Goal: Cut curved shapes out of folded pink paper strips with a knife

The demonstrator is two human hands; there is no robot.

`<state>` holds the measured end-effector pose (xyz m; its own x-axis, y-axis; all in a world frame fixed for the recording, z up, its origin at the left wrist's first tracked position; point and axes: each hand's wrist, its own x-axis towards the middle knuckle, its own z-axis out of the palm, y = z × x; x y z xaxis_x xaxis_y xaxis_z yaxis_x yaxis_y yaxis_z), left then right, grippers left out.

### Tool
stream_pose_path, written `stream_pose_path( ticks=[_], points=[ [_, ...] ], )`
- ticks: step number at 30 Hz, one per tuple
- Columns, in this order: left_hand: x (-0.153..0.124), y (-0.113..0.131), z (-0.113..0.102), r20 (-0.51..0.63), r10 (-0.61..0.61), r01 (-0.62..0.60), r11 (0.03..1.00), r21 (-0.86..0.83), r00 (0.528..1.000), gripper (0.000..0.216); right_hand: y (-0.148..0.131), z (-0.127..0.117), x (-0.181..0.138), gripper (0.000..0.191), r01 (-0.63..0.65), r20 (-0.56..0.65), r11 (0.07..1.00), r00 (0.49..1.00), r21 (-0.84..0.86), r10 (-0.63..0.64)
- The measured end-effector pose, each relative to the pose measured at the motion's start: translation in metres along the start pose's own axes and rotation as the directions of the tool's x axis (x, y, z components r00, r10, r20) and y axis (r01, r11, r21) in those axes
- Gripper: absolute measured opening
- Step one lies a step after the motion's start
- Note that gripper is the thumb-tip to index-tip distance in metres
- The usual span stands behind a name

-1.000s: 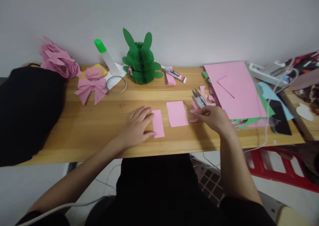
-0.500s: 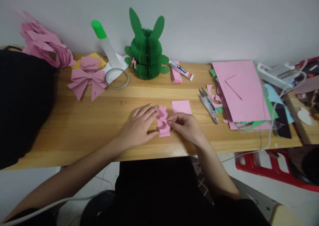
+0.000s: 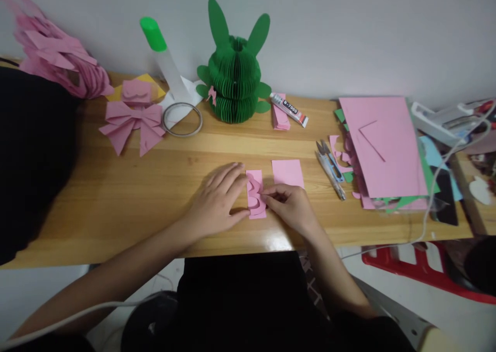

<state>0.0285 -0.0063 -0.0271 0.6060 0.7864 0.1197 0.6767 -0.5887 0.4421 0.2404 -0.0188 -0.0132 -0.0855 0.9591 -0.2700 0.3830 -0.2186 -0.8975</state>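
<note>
On the wooden table a narrow strip of pink paper point(image 3: 254, 214) lies between my hands. Over it sits a pink paper cutout point(image 3: 253, 189) with a wavy, scalloped edge. My left hand point(image 3: 217, 202) rests flat on the table, fingers stretched, thumb and fingertips at the strip's left edge. Thumb and forefinger of my right hand point(image 3: 289, 204) pinch the right side of the cutout. A pink paper square point(image 3: 287, 172) lies just behind my right hand, its lower part covered by the fingers.
Behind stand a green honeycomb-paper rabbit point(image 3: 234, 83) and a green-capped glue bottle point(image 3: 165, 57). A glue tube point(image 3: 290, 110), thread snips point(image 3: 332, 161), a pen point(image 3: 331, 176) and stacked pink sheets point(image 3: 387, 155) are to the right. Left are a pink paper bow point(image 3: 133, 124) and a tape roll point(image 3: 182, 119).
The cutout has shifted down on the strip, so the strip's top end now shows above it. My right hand keeps its pinch. The whole view has shifted slightly.
</note>
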Motion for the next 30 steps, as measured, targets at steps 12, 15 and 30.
stream_pose_path(
  ticks=[12,15,30],
  points=[
    [0.0002,0.0001,-0.0005,0.027,-0.006,0.007,1.0,-0.025,1.0,0.056,-0.0012,0.0024,-0.0009,0.014,0.005,-0.036,0.999,0.999,-0.049,-0.007],
    [-0.0002,-0.0003,-0.0004,0.016,0.012,-0.012,1.0,0.001,1.0,0.056,-0.0004,0.0038,-0.0019,0.014,0.004,-0.05,0.999,0.999,-0.051,-0.007],
    [-0.0002,-0.0019,-0.0021,0.047,-0.003,0.005,0.999,-0.049,0.999,0.06,0.0023,0.0056,-0.0064,0.015,0.005,-0.048,0.995,0.999,-0.099,-0.01]
  ],
)
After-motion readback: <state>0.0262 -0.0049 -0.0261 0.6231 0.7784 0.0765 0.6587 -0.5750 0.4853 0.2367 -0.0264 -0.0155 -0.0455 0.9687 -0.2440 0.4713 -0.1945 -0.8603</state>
